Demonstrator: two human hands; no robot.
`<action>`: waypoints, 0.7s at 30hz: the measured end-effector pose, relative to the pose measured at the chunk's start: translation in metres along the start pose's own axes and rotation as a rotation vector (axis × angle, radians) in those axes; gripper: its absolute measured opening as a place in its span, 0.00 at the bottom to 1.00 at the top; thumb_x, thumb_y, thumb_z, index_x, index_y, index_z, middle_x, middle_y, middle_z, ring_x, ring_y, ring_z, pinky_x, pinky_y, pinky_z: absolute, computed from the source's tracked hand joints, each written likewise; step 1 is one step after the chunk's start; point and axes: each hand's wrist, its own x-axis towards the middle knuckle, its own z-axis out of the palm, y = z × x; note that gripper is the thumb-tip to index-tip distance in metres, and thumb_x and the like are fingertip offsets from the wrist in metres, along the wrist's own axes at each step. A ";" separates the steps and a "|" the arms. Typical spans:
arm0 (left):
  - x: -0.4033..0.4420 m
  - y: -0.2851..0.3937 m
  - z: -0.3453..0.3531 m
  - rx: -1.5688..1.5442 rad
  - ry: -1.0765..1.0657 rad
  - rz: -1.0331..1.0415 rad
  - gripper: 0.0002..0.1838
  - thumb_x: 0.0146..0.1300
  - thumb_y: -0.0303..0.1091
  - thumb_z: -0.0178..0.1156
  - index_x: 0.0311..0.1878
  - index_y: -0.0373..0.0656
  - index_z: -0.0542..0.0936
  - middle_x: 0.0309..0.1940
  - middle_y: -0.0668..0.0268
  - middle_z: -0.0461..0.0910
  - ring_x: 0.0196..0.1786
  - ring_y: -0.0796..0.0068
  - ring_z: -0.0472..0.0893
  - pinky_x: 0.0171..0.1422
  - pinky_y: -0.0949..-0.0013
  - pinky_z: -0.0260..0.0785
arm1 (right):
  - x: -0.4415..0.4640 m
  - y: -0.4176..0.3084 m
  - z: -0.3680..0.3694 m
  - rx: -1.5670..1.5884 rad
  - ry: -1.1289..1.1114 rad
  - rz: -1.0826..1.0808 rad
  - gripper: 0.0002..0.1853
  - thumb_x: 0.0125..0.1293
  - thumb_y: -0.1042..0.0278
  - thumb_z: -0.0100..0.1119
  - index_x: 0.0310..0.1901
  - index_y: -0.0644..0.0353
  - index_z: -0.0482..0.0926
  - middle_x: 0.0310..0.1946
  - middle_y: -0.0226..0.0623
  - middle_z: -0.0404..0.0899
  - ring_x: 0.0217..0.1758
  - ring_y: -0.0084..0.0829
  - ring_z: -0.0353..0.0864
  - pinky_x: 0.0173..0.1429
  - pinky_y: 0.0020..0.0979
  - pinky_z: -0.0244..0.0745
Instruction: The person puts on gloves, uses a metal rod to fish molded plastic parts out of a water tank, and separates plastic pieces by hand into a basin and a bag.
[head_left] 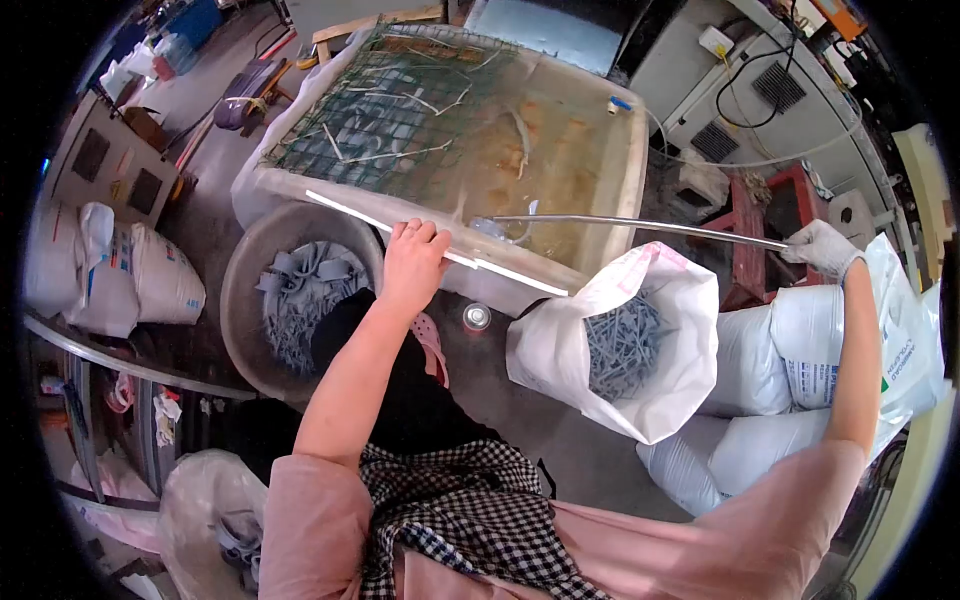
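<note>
A large water tank point(640, 170) with pale walls stands in front of me, holding cloudy brownish water. My left hand point(415, 262), bare, is closed over its front rim, where thin white strips point(520, 278) run. Whether a strip is also in the fingers, I cannot tell. In a white glove, my right hand point(825, 250) grips the end of a long metal rod point(650, 222). The rod reaches left across the tank, and its far end meets something pale and blurred at the water. Green netting point(400, 110) with loose pale strips covers the tank's left part.
A round grey tub point(238, 310) of grey plastic pieces stands left of my legs. Right of them is an open white sack point(690, 370) of thin grey pieces. A small can point(477, 318) sits on the floor between. Full white bags point(810, 340) are stacked at right.
</note>
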 end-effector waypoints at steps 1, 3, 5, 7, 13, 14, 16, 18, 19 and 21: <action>0.000 0.001 0.000 0.008 -0.011 0.007 0.16 0.38 0.29 0.71 0.33 0.43 0.77 0.32 0.63 0.74 0.45 0.60 0.75 0.53 0.58 0.63 | 0.011 0.002 0.001 0.000 -0.034 -0.022 0.11 0.56 0.63 0.65 0.28 0.64 0.84 0.13 0.26 0.70 0.16 0.18 0.63 0.21 0.27 0.60; -0.001 0.001 0.002 -0.002 0.000 0.006 0.17 0.37 0.28 0.71 0.33 0.44 0.76 0.32 0.63 0.74 0.44 0.60 0.75 0.51 0.57 0.64 | 0.018 -0.023 0.001 -0.011 -0.046 -0.028 0.12 0.55 0.62 0.66 0.28 0.64 0.84 0.13 0.26 0.69 0.16 0.18 0.63 0.21 0.27 0.60; -0.001 0.000 0.004 -0.011 0.010 0.005 0.18 0.36 0.27 0.71 0.33 0.44 0.76 0.31 0.63 0.73 0.44 0.59 0.74 0.50 0.56 0.64 | 0.038 -0.028 0.005 -0.031 -0.046 -0.094 0.12 0.54 0.61 0.66 0.30 0.63 0.85 0.13 0.26 0.69 0.16 0.18 0.63 0.20 0.27 0.59; 0.000 0.000 0.004 -0.003 0.012 0.006 0.18 0.36 0.27 0.72 0.33 0.44 0.76 0.32 0.63 0.73 0.44 0.59 0.74 0.50 0.57 0.64 | 0.055 -0.036 0.019 -0.002 -0.072 -0.128 0.13 0.54 0.60 0.66 0.32 0.63 0.86 0.15 0.28 0.71 0.17 0.20 0.65 0.23 0.28 0.62; -0.001 -0.002 -0.004 -0.017 -0.006 -0.020 0.18 0.36 0.26 0.71 0.34 0.44 0.76 0.32 0.63 0.74 0.44 0.59 0.74 0.51 0.56 0.63 | 0.058 -0.057 0.054 0.028 -0.004 -0.180 0.18 0.55 0.56 0.66 0.40 0.62 0.85 0.28 0.40 0.84 0.31 0.27 0.80 0.41 0.29 0.75; -0.002 -0.004 -0.004 -0.018 -0.009 -0.021 0.18 0.36 0.26 0.71 0.34 0.44 0.76 0.32 0.63 0.74 0.44 0.59 0.74 0.51 0.56 0.63 | 0.060 -0.036 0.058 0.102 0.016 -0.233 0.18 0.55 0.57 0.66 0.41 0.63 0.85 0.28 0.40 0.84 0.31 0.26 0.80 0.41 0.29 0.75; -0.005 -0.008 -0.005 -0.034 0.003 -0.023 0.18 0.36 0.25 0.71 0.33 0.45 0.76 0.32 0.63 0.73 0.44 0.59 0.74 0.51 0.56 0.63 | 0.028 -0.020 0.041 0.208 -0.046 -0.094 0.16 0.56 0.60 0.65 0.41 0.62 0.85 0.29 0.40 0.85 0.32 0.25 0.80 0.41 0.29 0.74; -0.007 -0.009 -0.004 -0.037 0.006 -0.020 0.17 0.36 0.25 0.71 0.33 0.45 0.76 0.32 0.64 0.73 0.44 0.59 0.74 0.51 0.56 0.63 | -0.005 -0.001 0.018 0.158 0.002 -0.060 0.14 0.56 0.64 0.65 0.38 0.65 0.85 0.23 0.34 0.82 0.26 0.20 0.76 0.34 0.27 0.73; -0.006 -0.009 -0.003 -0.035 0.019 -0.017 0.17 0.36 0.25 0.70 0.32 0.45 0.76 0.32 0.64 0.73 0.44 0.59 0.74 0.51 0.56 0.63 | -0.021 0.011 0.009 0.155 0.023 -0.025 0.11 0.56 0.65 0.65 0.34 0.65 0.85 0.19 0.29 0.77 0.21 0.17 0.71 0.26 0.24 0.65; -0.005 -0.007 -0.002 -0.030 0.006 -0.009 0.17 0.36 0.25 0.70 0.32 0.45 0.76 0.32 0.64 0.73 0.44 0.59 0.74 0.52 0.56 0.63 | -0.051 0.029 -0.005 0.157 0.041 0.017 0.09 0.57 0.66 0.64 0.30 0.65 0.85 0.15 0.25 0.72 0.15 0.14 0.65 0.19 0.21 0.57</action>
